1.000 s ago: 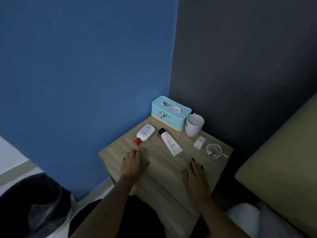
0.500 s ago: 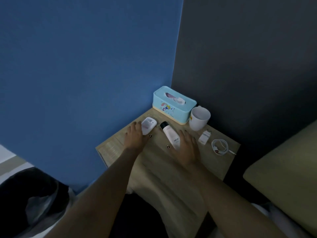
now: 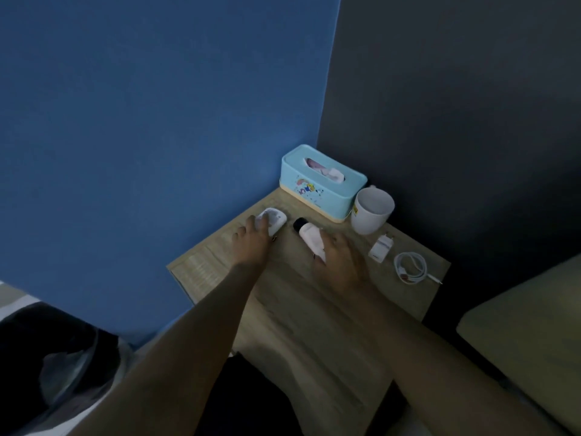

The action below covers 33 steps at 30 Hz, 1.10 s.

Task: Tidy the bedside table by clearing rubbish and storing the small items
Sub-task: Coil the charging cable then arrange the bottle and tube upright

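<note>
left hand: fingers draped over small white plastic bottle lying on light wooden bedside table, grip unclear | right hand: fingers curled loosely on white squeeze tube with black cap, lying flat | behind: pale blue tissue box, white ceramic mug | right: white charger plug, coiled white cable
</note>
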Tool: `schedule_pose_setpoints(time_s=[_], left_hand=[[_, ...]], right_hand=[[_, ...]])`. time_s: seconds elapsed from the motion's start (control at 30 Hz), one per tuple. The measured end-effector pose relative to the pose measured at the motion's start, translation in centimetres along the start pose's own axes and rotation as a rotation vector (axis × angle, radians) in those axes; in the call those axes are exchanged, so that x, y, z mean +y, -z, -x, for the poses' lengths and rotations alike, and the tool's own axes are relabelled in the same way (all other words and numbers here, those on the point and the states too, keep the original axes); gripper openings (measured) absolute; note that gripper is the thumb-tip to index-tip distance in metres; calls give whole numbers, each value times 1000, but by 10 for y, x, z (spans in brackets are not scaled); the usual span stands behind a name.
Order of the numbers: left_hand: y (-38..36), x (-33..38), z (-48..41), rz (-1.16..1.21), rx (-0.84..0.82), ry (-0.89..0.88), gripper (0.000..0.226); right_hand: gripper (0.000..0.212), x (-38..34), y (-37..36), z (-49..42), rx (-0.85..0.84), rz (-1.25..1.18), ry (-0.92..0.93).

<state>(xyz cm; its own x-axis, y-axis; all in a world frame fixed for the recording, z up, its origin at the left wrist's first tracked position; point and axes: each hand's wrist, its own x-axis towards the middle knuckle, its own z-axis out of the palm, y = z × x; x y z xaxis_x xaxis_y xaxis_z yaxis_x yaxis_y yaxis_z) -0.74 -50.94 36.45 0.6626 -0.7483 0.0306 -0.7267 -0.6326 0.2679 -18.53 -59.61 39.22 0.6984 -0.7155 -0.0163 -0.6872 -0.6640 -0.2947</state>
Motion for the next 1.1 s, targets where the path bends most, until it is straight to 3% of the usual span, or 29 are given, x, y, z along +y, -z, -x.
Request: schedule_pose_setpoints(time_s=[0.1, 0.2, 0.4, 0.6, 0.77, 0.97, 1.1], left_hand=[[26, 0, -9, 34, -8, -119, 46], [59, 4, -16, 117, -128, -125, 39], [90, 25, -32, -69, -262, -175, 49], [94, 38, -45, -33, -223, -151, 44], [92, 31, -42, 68, -183, -100, 46], [75, 27, -32, 169, -53, -86, 66], [53, 25, -27, 250, 44, -42, 83]], right_hand=[[45, -4, 44, -12, -131, 50, 23], [36, -14, 81, -25, -231, 169, -2], [41, -46, 120, -56, -436, 165, -34], [31, -64, 117, -89, -476, 229, 46], [61, -63, 109, -96, -416, 310, 196], [110, -37, 95, -87, -257, -54, 156], [120, -26, 83, -70, -98, -351, 78]])
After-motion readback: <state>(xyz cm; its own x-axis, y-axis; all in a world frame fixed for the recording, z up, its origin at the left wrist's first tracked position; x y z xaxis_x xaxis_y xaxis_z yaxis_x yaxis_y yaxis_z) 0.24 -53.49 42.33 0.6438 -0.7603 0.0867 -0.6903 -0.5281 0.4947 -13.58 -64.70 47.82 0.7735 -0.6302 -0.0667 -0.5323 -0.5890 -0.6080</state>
